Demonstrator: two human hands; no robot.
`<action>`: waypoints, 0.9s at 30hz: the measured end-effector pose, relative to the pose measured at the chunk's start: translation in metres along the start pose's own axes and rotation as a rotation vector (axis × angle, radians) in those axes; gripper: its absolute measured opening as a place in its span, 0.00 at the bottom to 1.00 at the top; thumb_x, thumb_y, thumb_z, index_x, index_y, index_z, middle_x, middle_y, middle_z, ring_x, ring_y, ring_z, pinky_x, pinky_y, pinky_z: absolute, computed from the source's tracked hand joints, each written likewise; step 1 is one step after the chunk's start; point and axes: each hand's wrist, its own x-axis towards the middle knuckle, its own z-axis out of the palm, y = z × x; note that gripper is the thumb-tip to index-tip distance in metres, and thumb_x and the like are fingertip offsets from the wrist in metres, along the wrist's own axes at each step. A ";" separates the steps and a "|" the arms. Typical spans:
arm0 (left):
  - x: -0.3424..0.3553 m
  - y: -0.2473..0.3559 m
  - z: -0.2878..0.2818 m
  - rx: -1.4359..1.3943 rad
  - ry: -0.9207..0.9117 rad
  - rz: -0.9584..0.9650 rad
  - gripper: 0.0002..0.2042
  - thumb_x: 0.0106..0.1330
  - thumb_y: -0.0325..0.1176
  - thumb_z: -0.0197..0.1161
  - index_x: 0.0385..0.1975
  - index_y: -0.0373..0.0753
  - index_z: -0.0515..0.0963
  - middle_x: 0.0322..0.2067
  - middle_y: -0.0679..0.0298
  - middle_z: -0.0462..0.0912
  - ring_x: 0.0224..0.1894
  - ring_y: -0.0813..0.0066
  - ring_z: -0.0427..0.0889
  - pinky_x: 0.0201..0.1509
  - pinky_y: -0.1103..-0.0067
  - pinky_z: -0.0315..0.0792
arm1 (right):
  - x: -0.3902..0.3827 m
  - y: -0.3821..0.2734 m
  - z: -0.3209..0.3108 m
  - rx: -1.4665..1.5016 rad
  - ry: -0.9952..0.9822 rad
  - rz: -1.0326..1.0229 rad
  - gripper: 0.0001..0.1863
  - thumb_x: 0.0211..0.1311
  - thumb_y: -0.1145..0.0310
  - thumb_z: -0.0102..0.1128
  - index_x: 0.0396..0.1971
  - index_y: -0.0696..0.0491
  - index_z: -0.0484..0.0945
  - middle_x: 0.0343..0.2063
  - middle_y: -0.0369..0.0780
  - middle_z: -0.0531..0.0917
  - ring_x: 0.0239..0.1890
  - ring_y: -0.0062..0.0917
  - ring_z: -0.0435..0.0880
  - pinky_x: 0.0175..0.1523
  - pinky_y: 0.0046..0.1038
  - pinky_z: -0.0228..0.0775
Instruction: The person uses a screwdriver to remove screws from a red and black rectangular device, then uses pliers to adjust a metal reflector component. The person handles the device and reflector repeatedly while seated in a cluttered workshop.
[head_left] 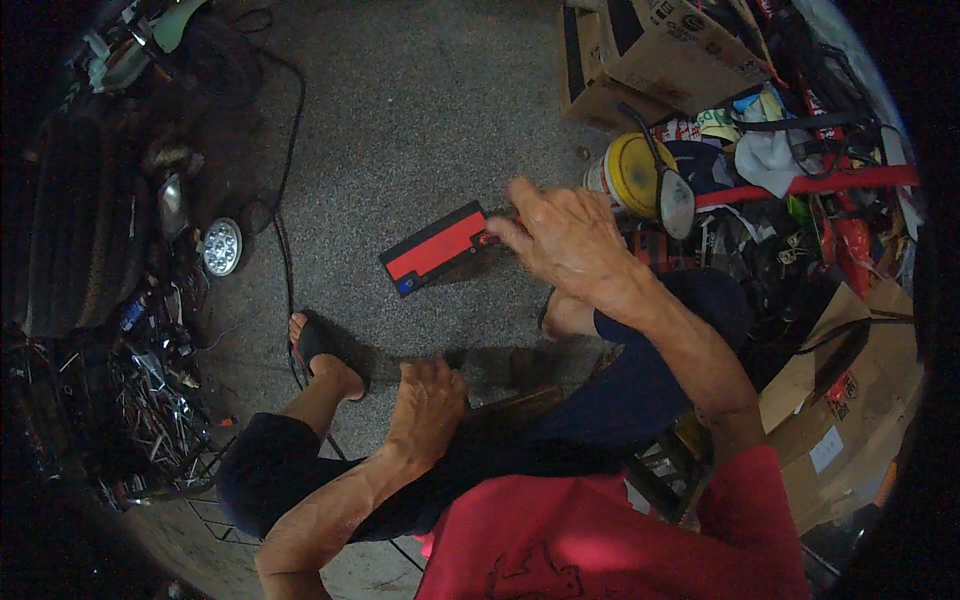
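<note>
My right hand [573,243] reaches forward over the floor, its thumb and fingers closed at the near-right end of a flat, oblong red and black device [436,250]. The device has a red face, black edges and a small blue patch at one corner. A bit of red shows between thumb and fingers; the rest of the grip is hidden. My left hand [428,402] hangs before my lap, fingers curled in, with nothing seen in it. Its palm is out of sight.
On the left lie a round lamp [222,247], a tire [85,225] and a heap of metal tools [150,400]. A black cable [290,180] runs along the floor. To the right are a yellow-lidded bucket [640,172], a mirror [676,205] and cardboard boxes [690,55].
</note>
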 end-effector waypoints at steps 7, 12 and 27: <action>0.001 0.000 -0.004 0.030 -0.021 -0.002 0.11 0.58 0.35 0.54 0.39 0.40 0.76 0.37 0.60 0.75 0.41 0.66 0.74 0.45 0.71 0.62 | -0.003 0.012 0.006 0.027 0.265 -0.235 0.12 0.54 0.64 0.56 0.31 0.56 0.70 0.24 0.49 0.79 0.31 0.47 0.80 0.38 0.45 0.69; -0.002 0.002 0.005 0.014 0.033 -0.021 0.12 0.58 0.36 0.54 0.39 0.41 0.76 0.38 0.59 0.76 0.41 0.66 0.74 0.46 0.70 0.62 | -0.001 -0.001 -0.001 -0.012 0.092 -0.034 0.13 0.51 0.65 0.57 0.30 0.58 0.69 0.27 0.51 0.79 0.30 0.47 0.81 0.34 0.45 0.70; -0.004 0.002 0.011 -0.044 0.059 -0.009 0.14 0.58 0.35 0.54 0.42 0.38 0.75 0.43 0.55 0.76 0.42 0.63 0.74 0.48 0.68 0.62 | 0.001 0.000 -0.002 -0.059 0.004 0.023 0.13 0.53 0.65 0.58 0.33 0.58 0.69 0.30 0.50 0.78 0.32 0.46 0.80 0.36 0.46 0.70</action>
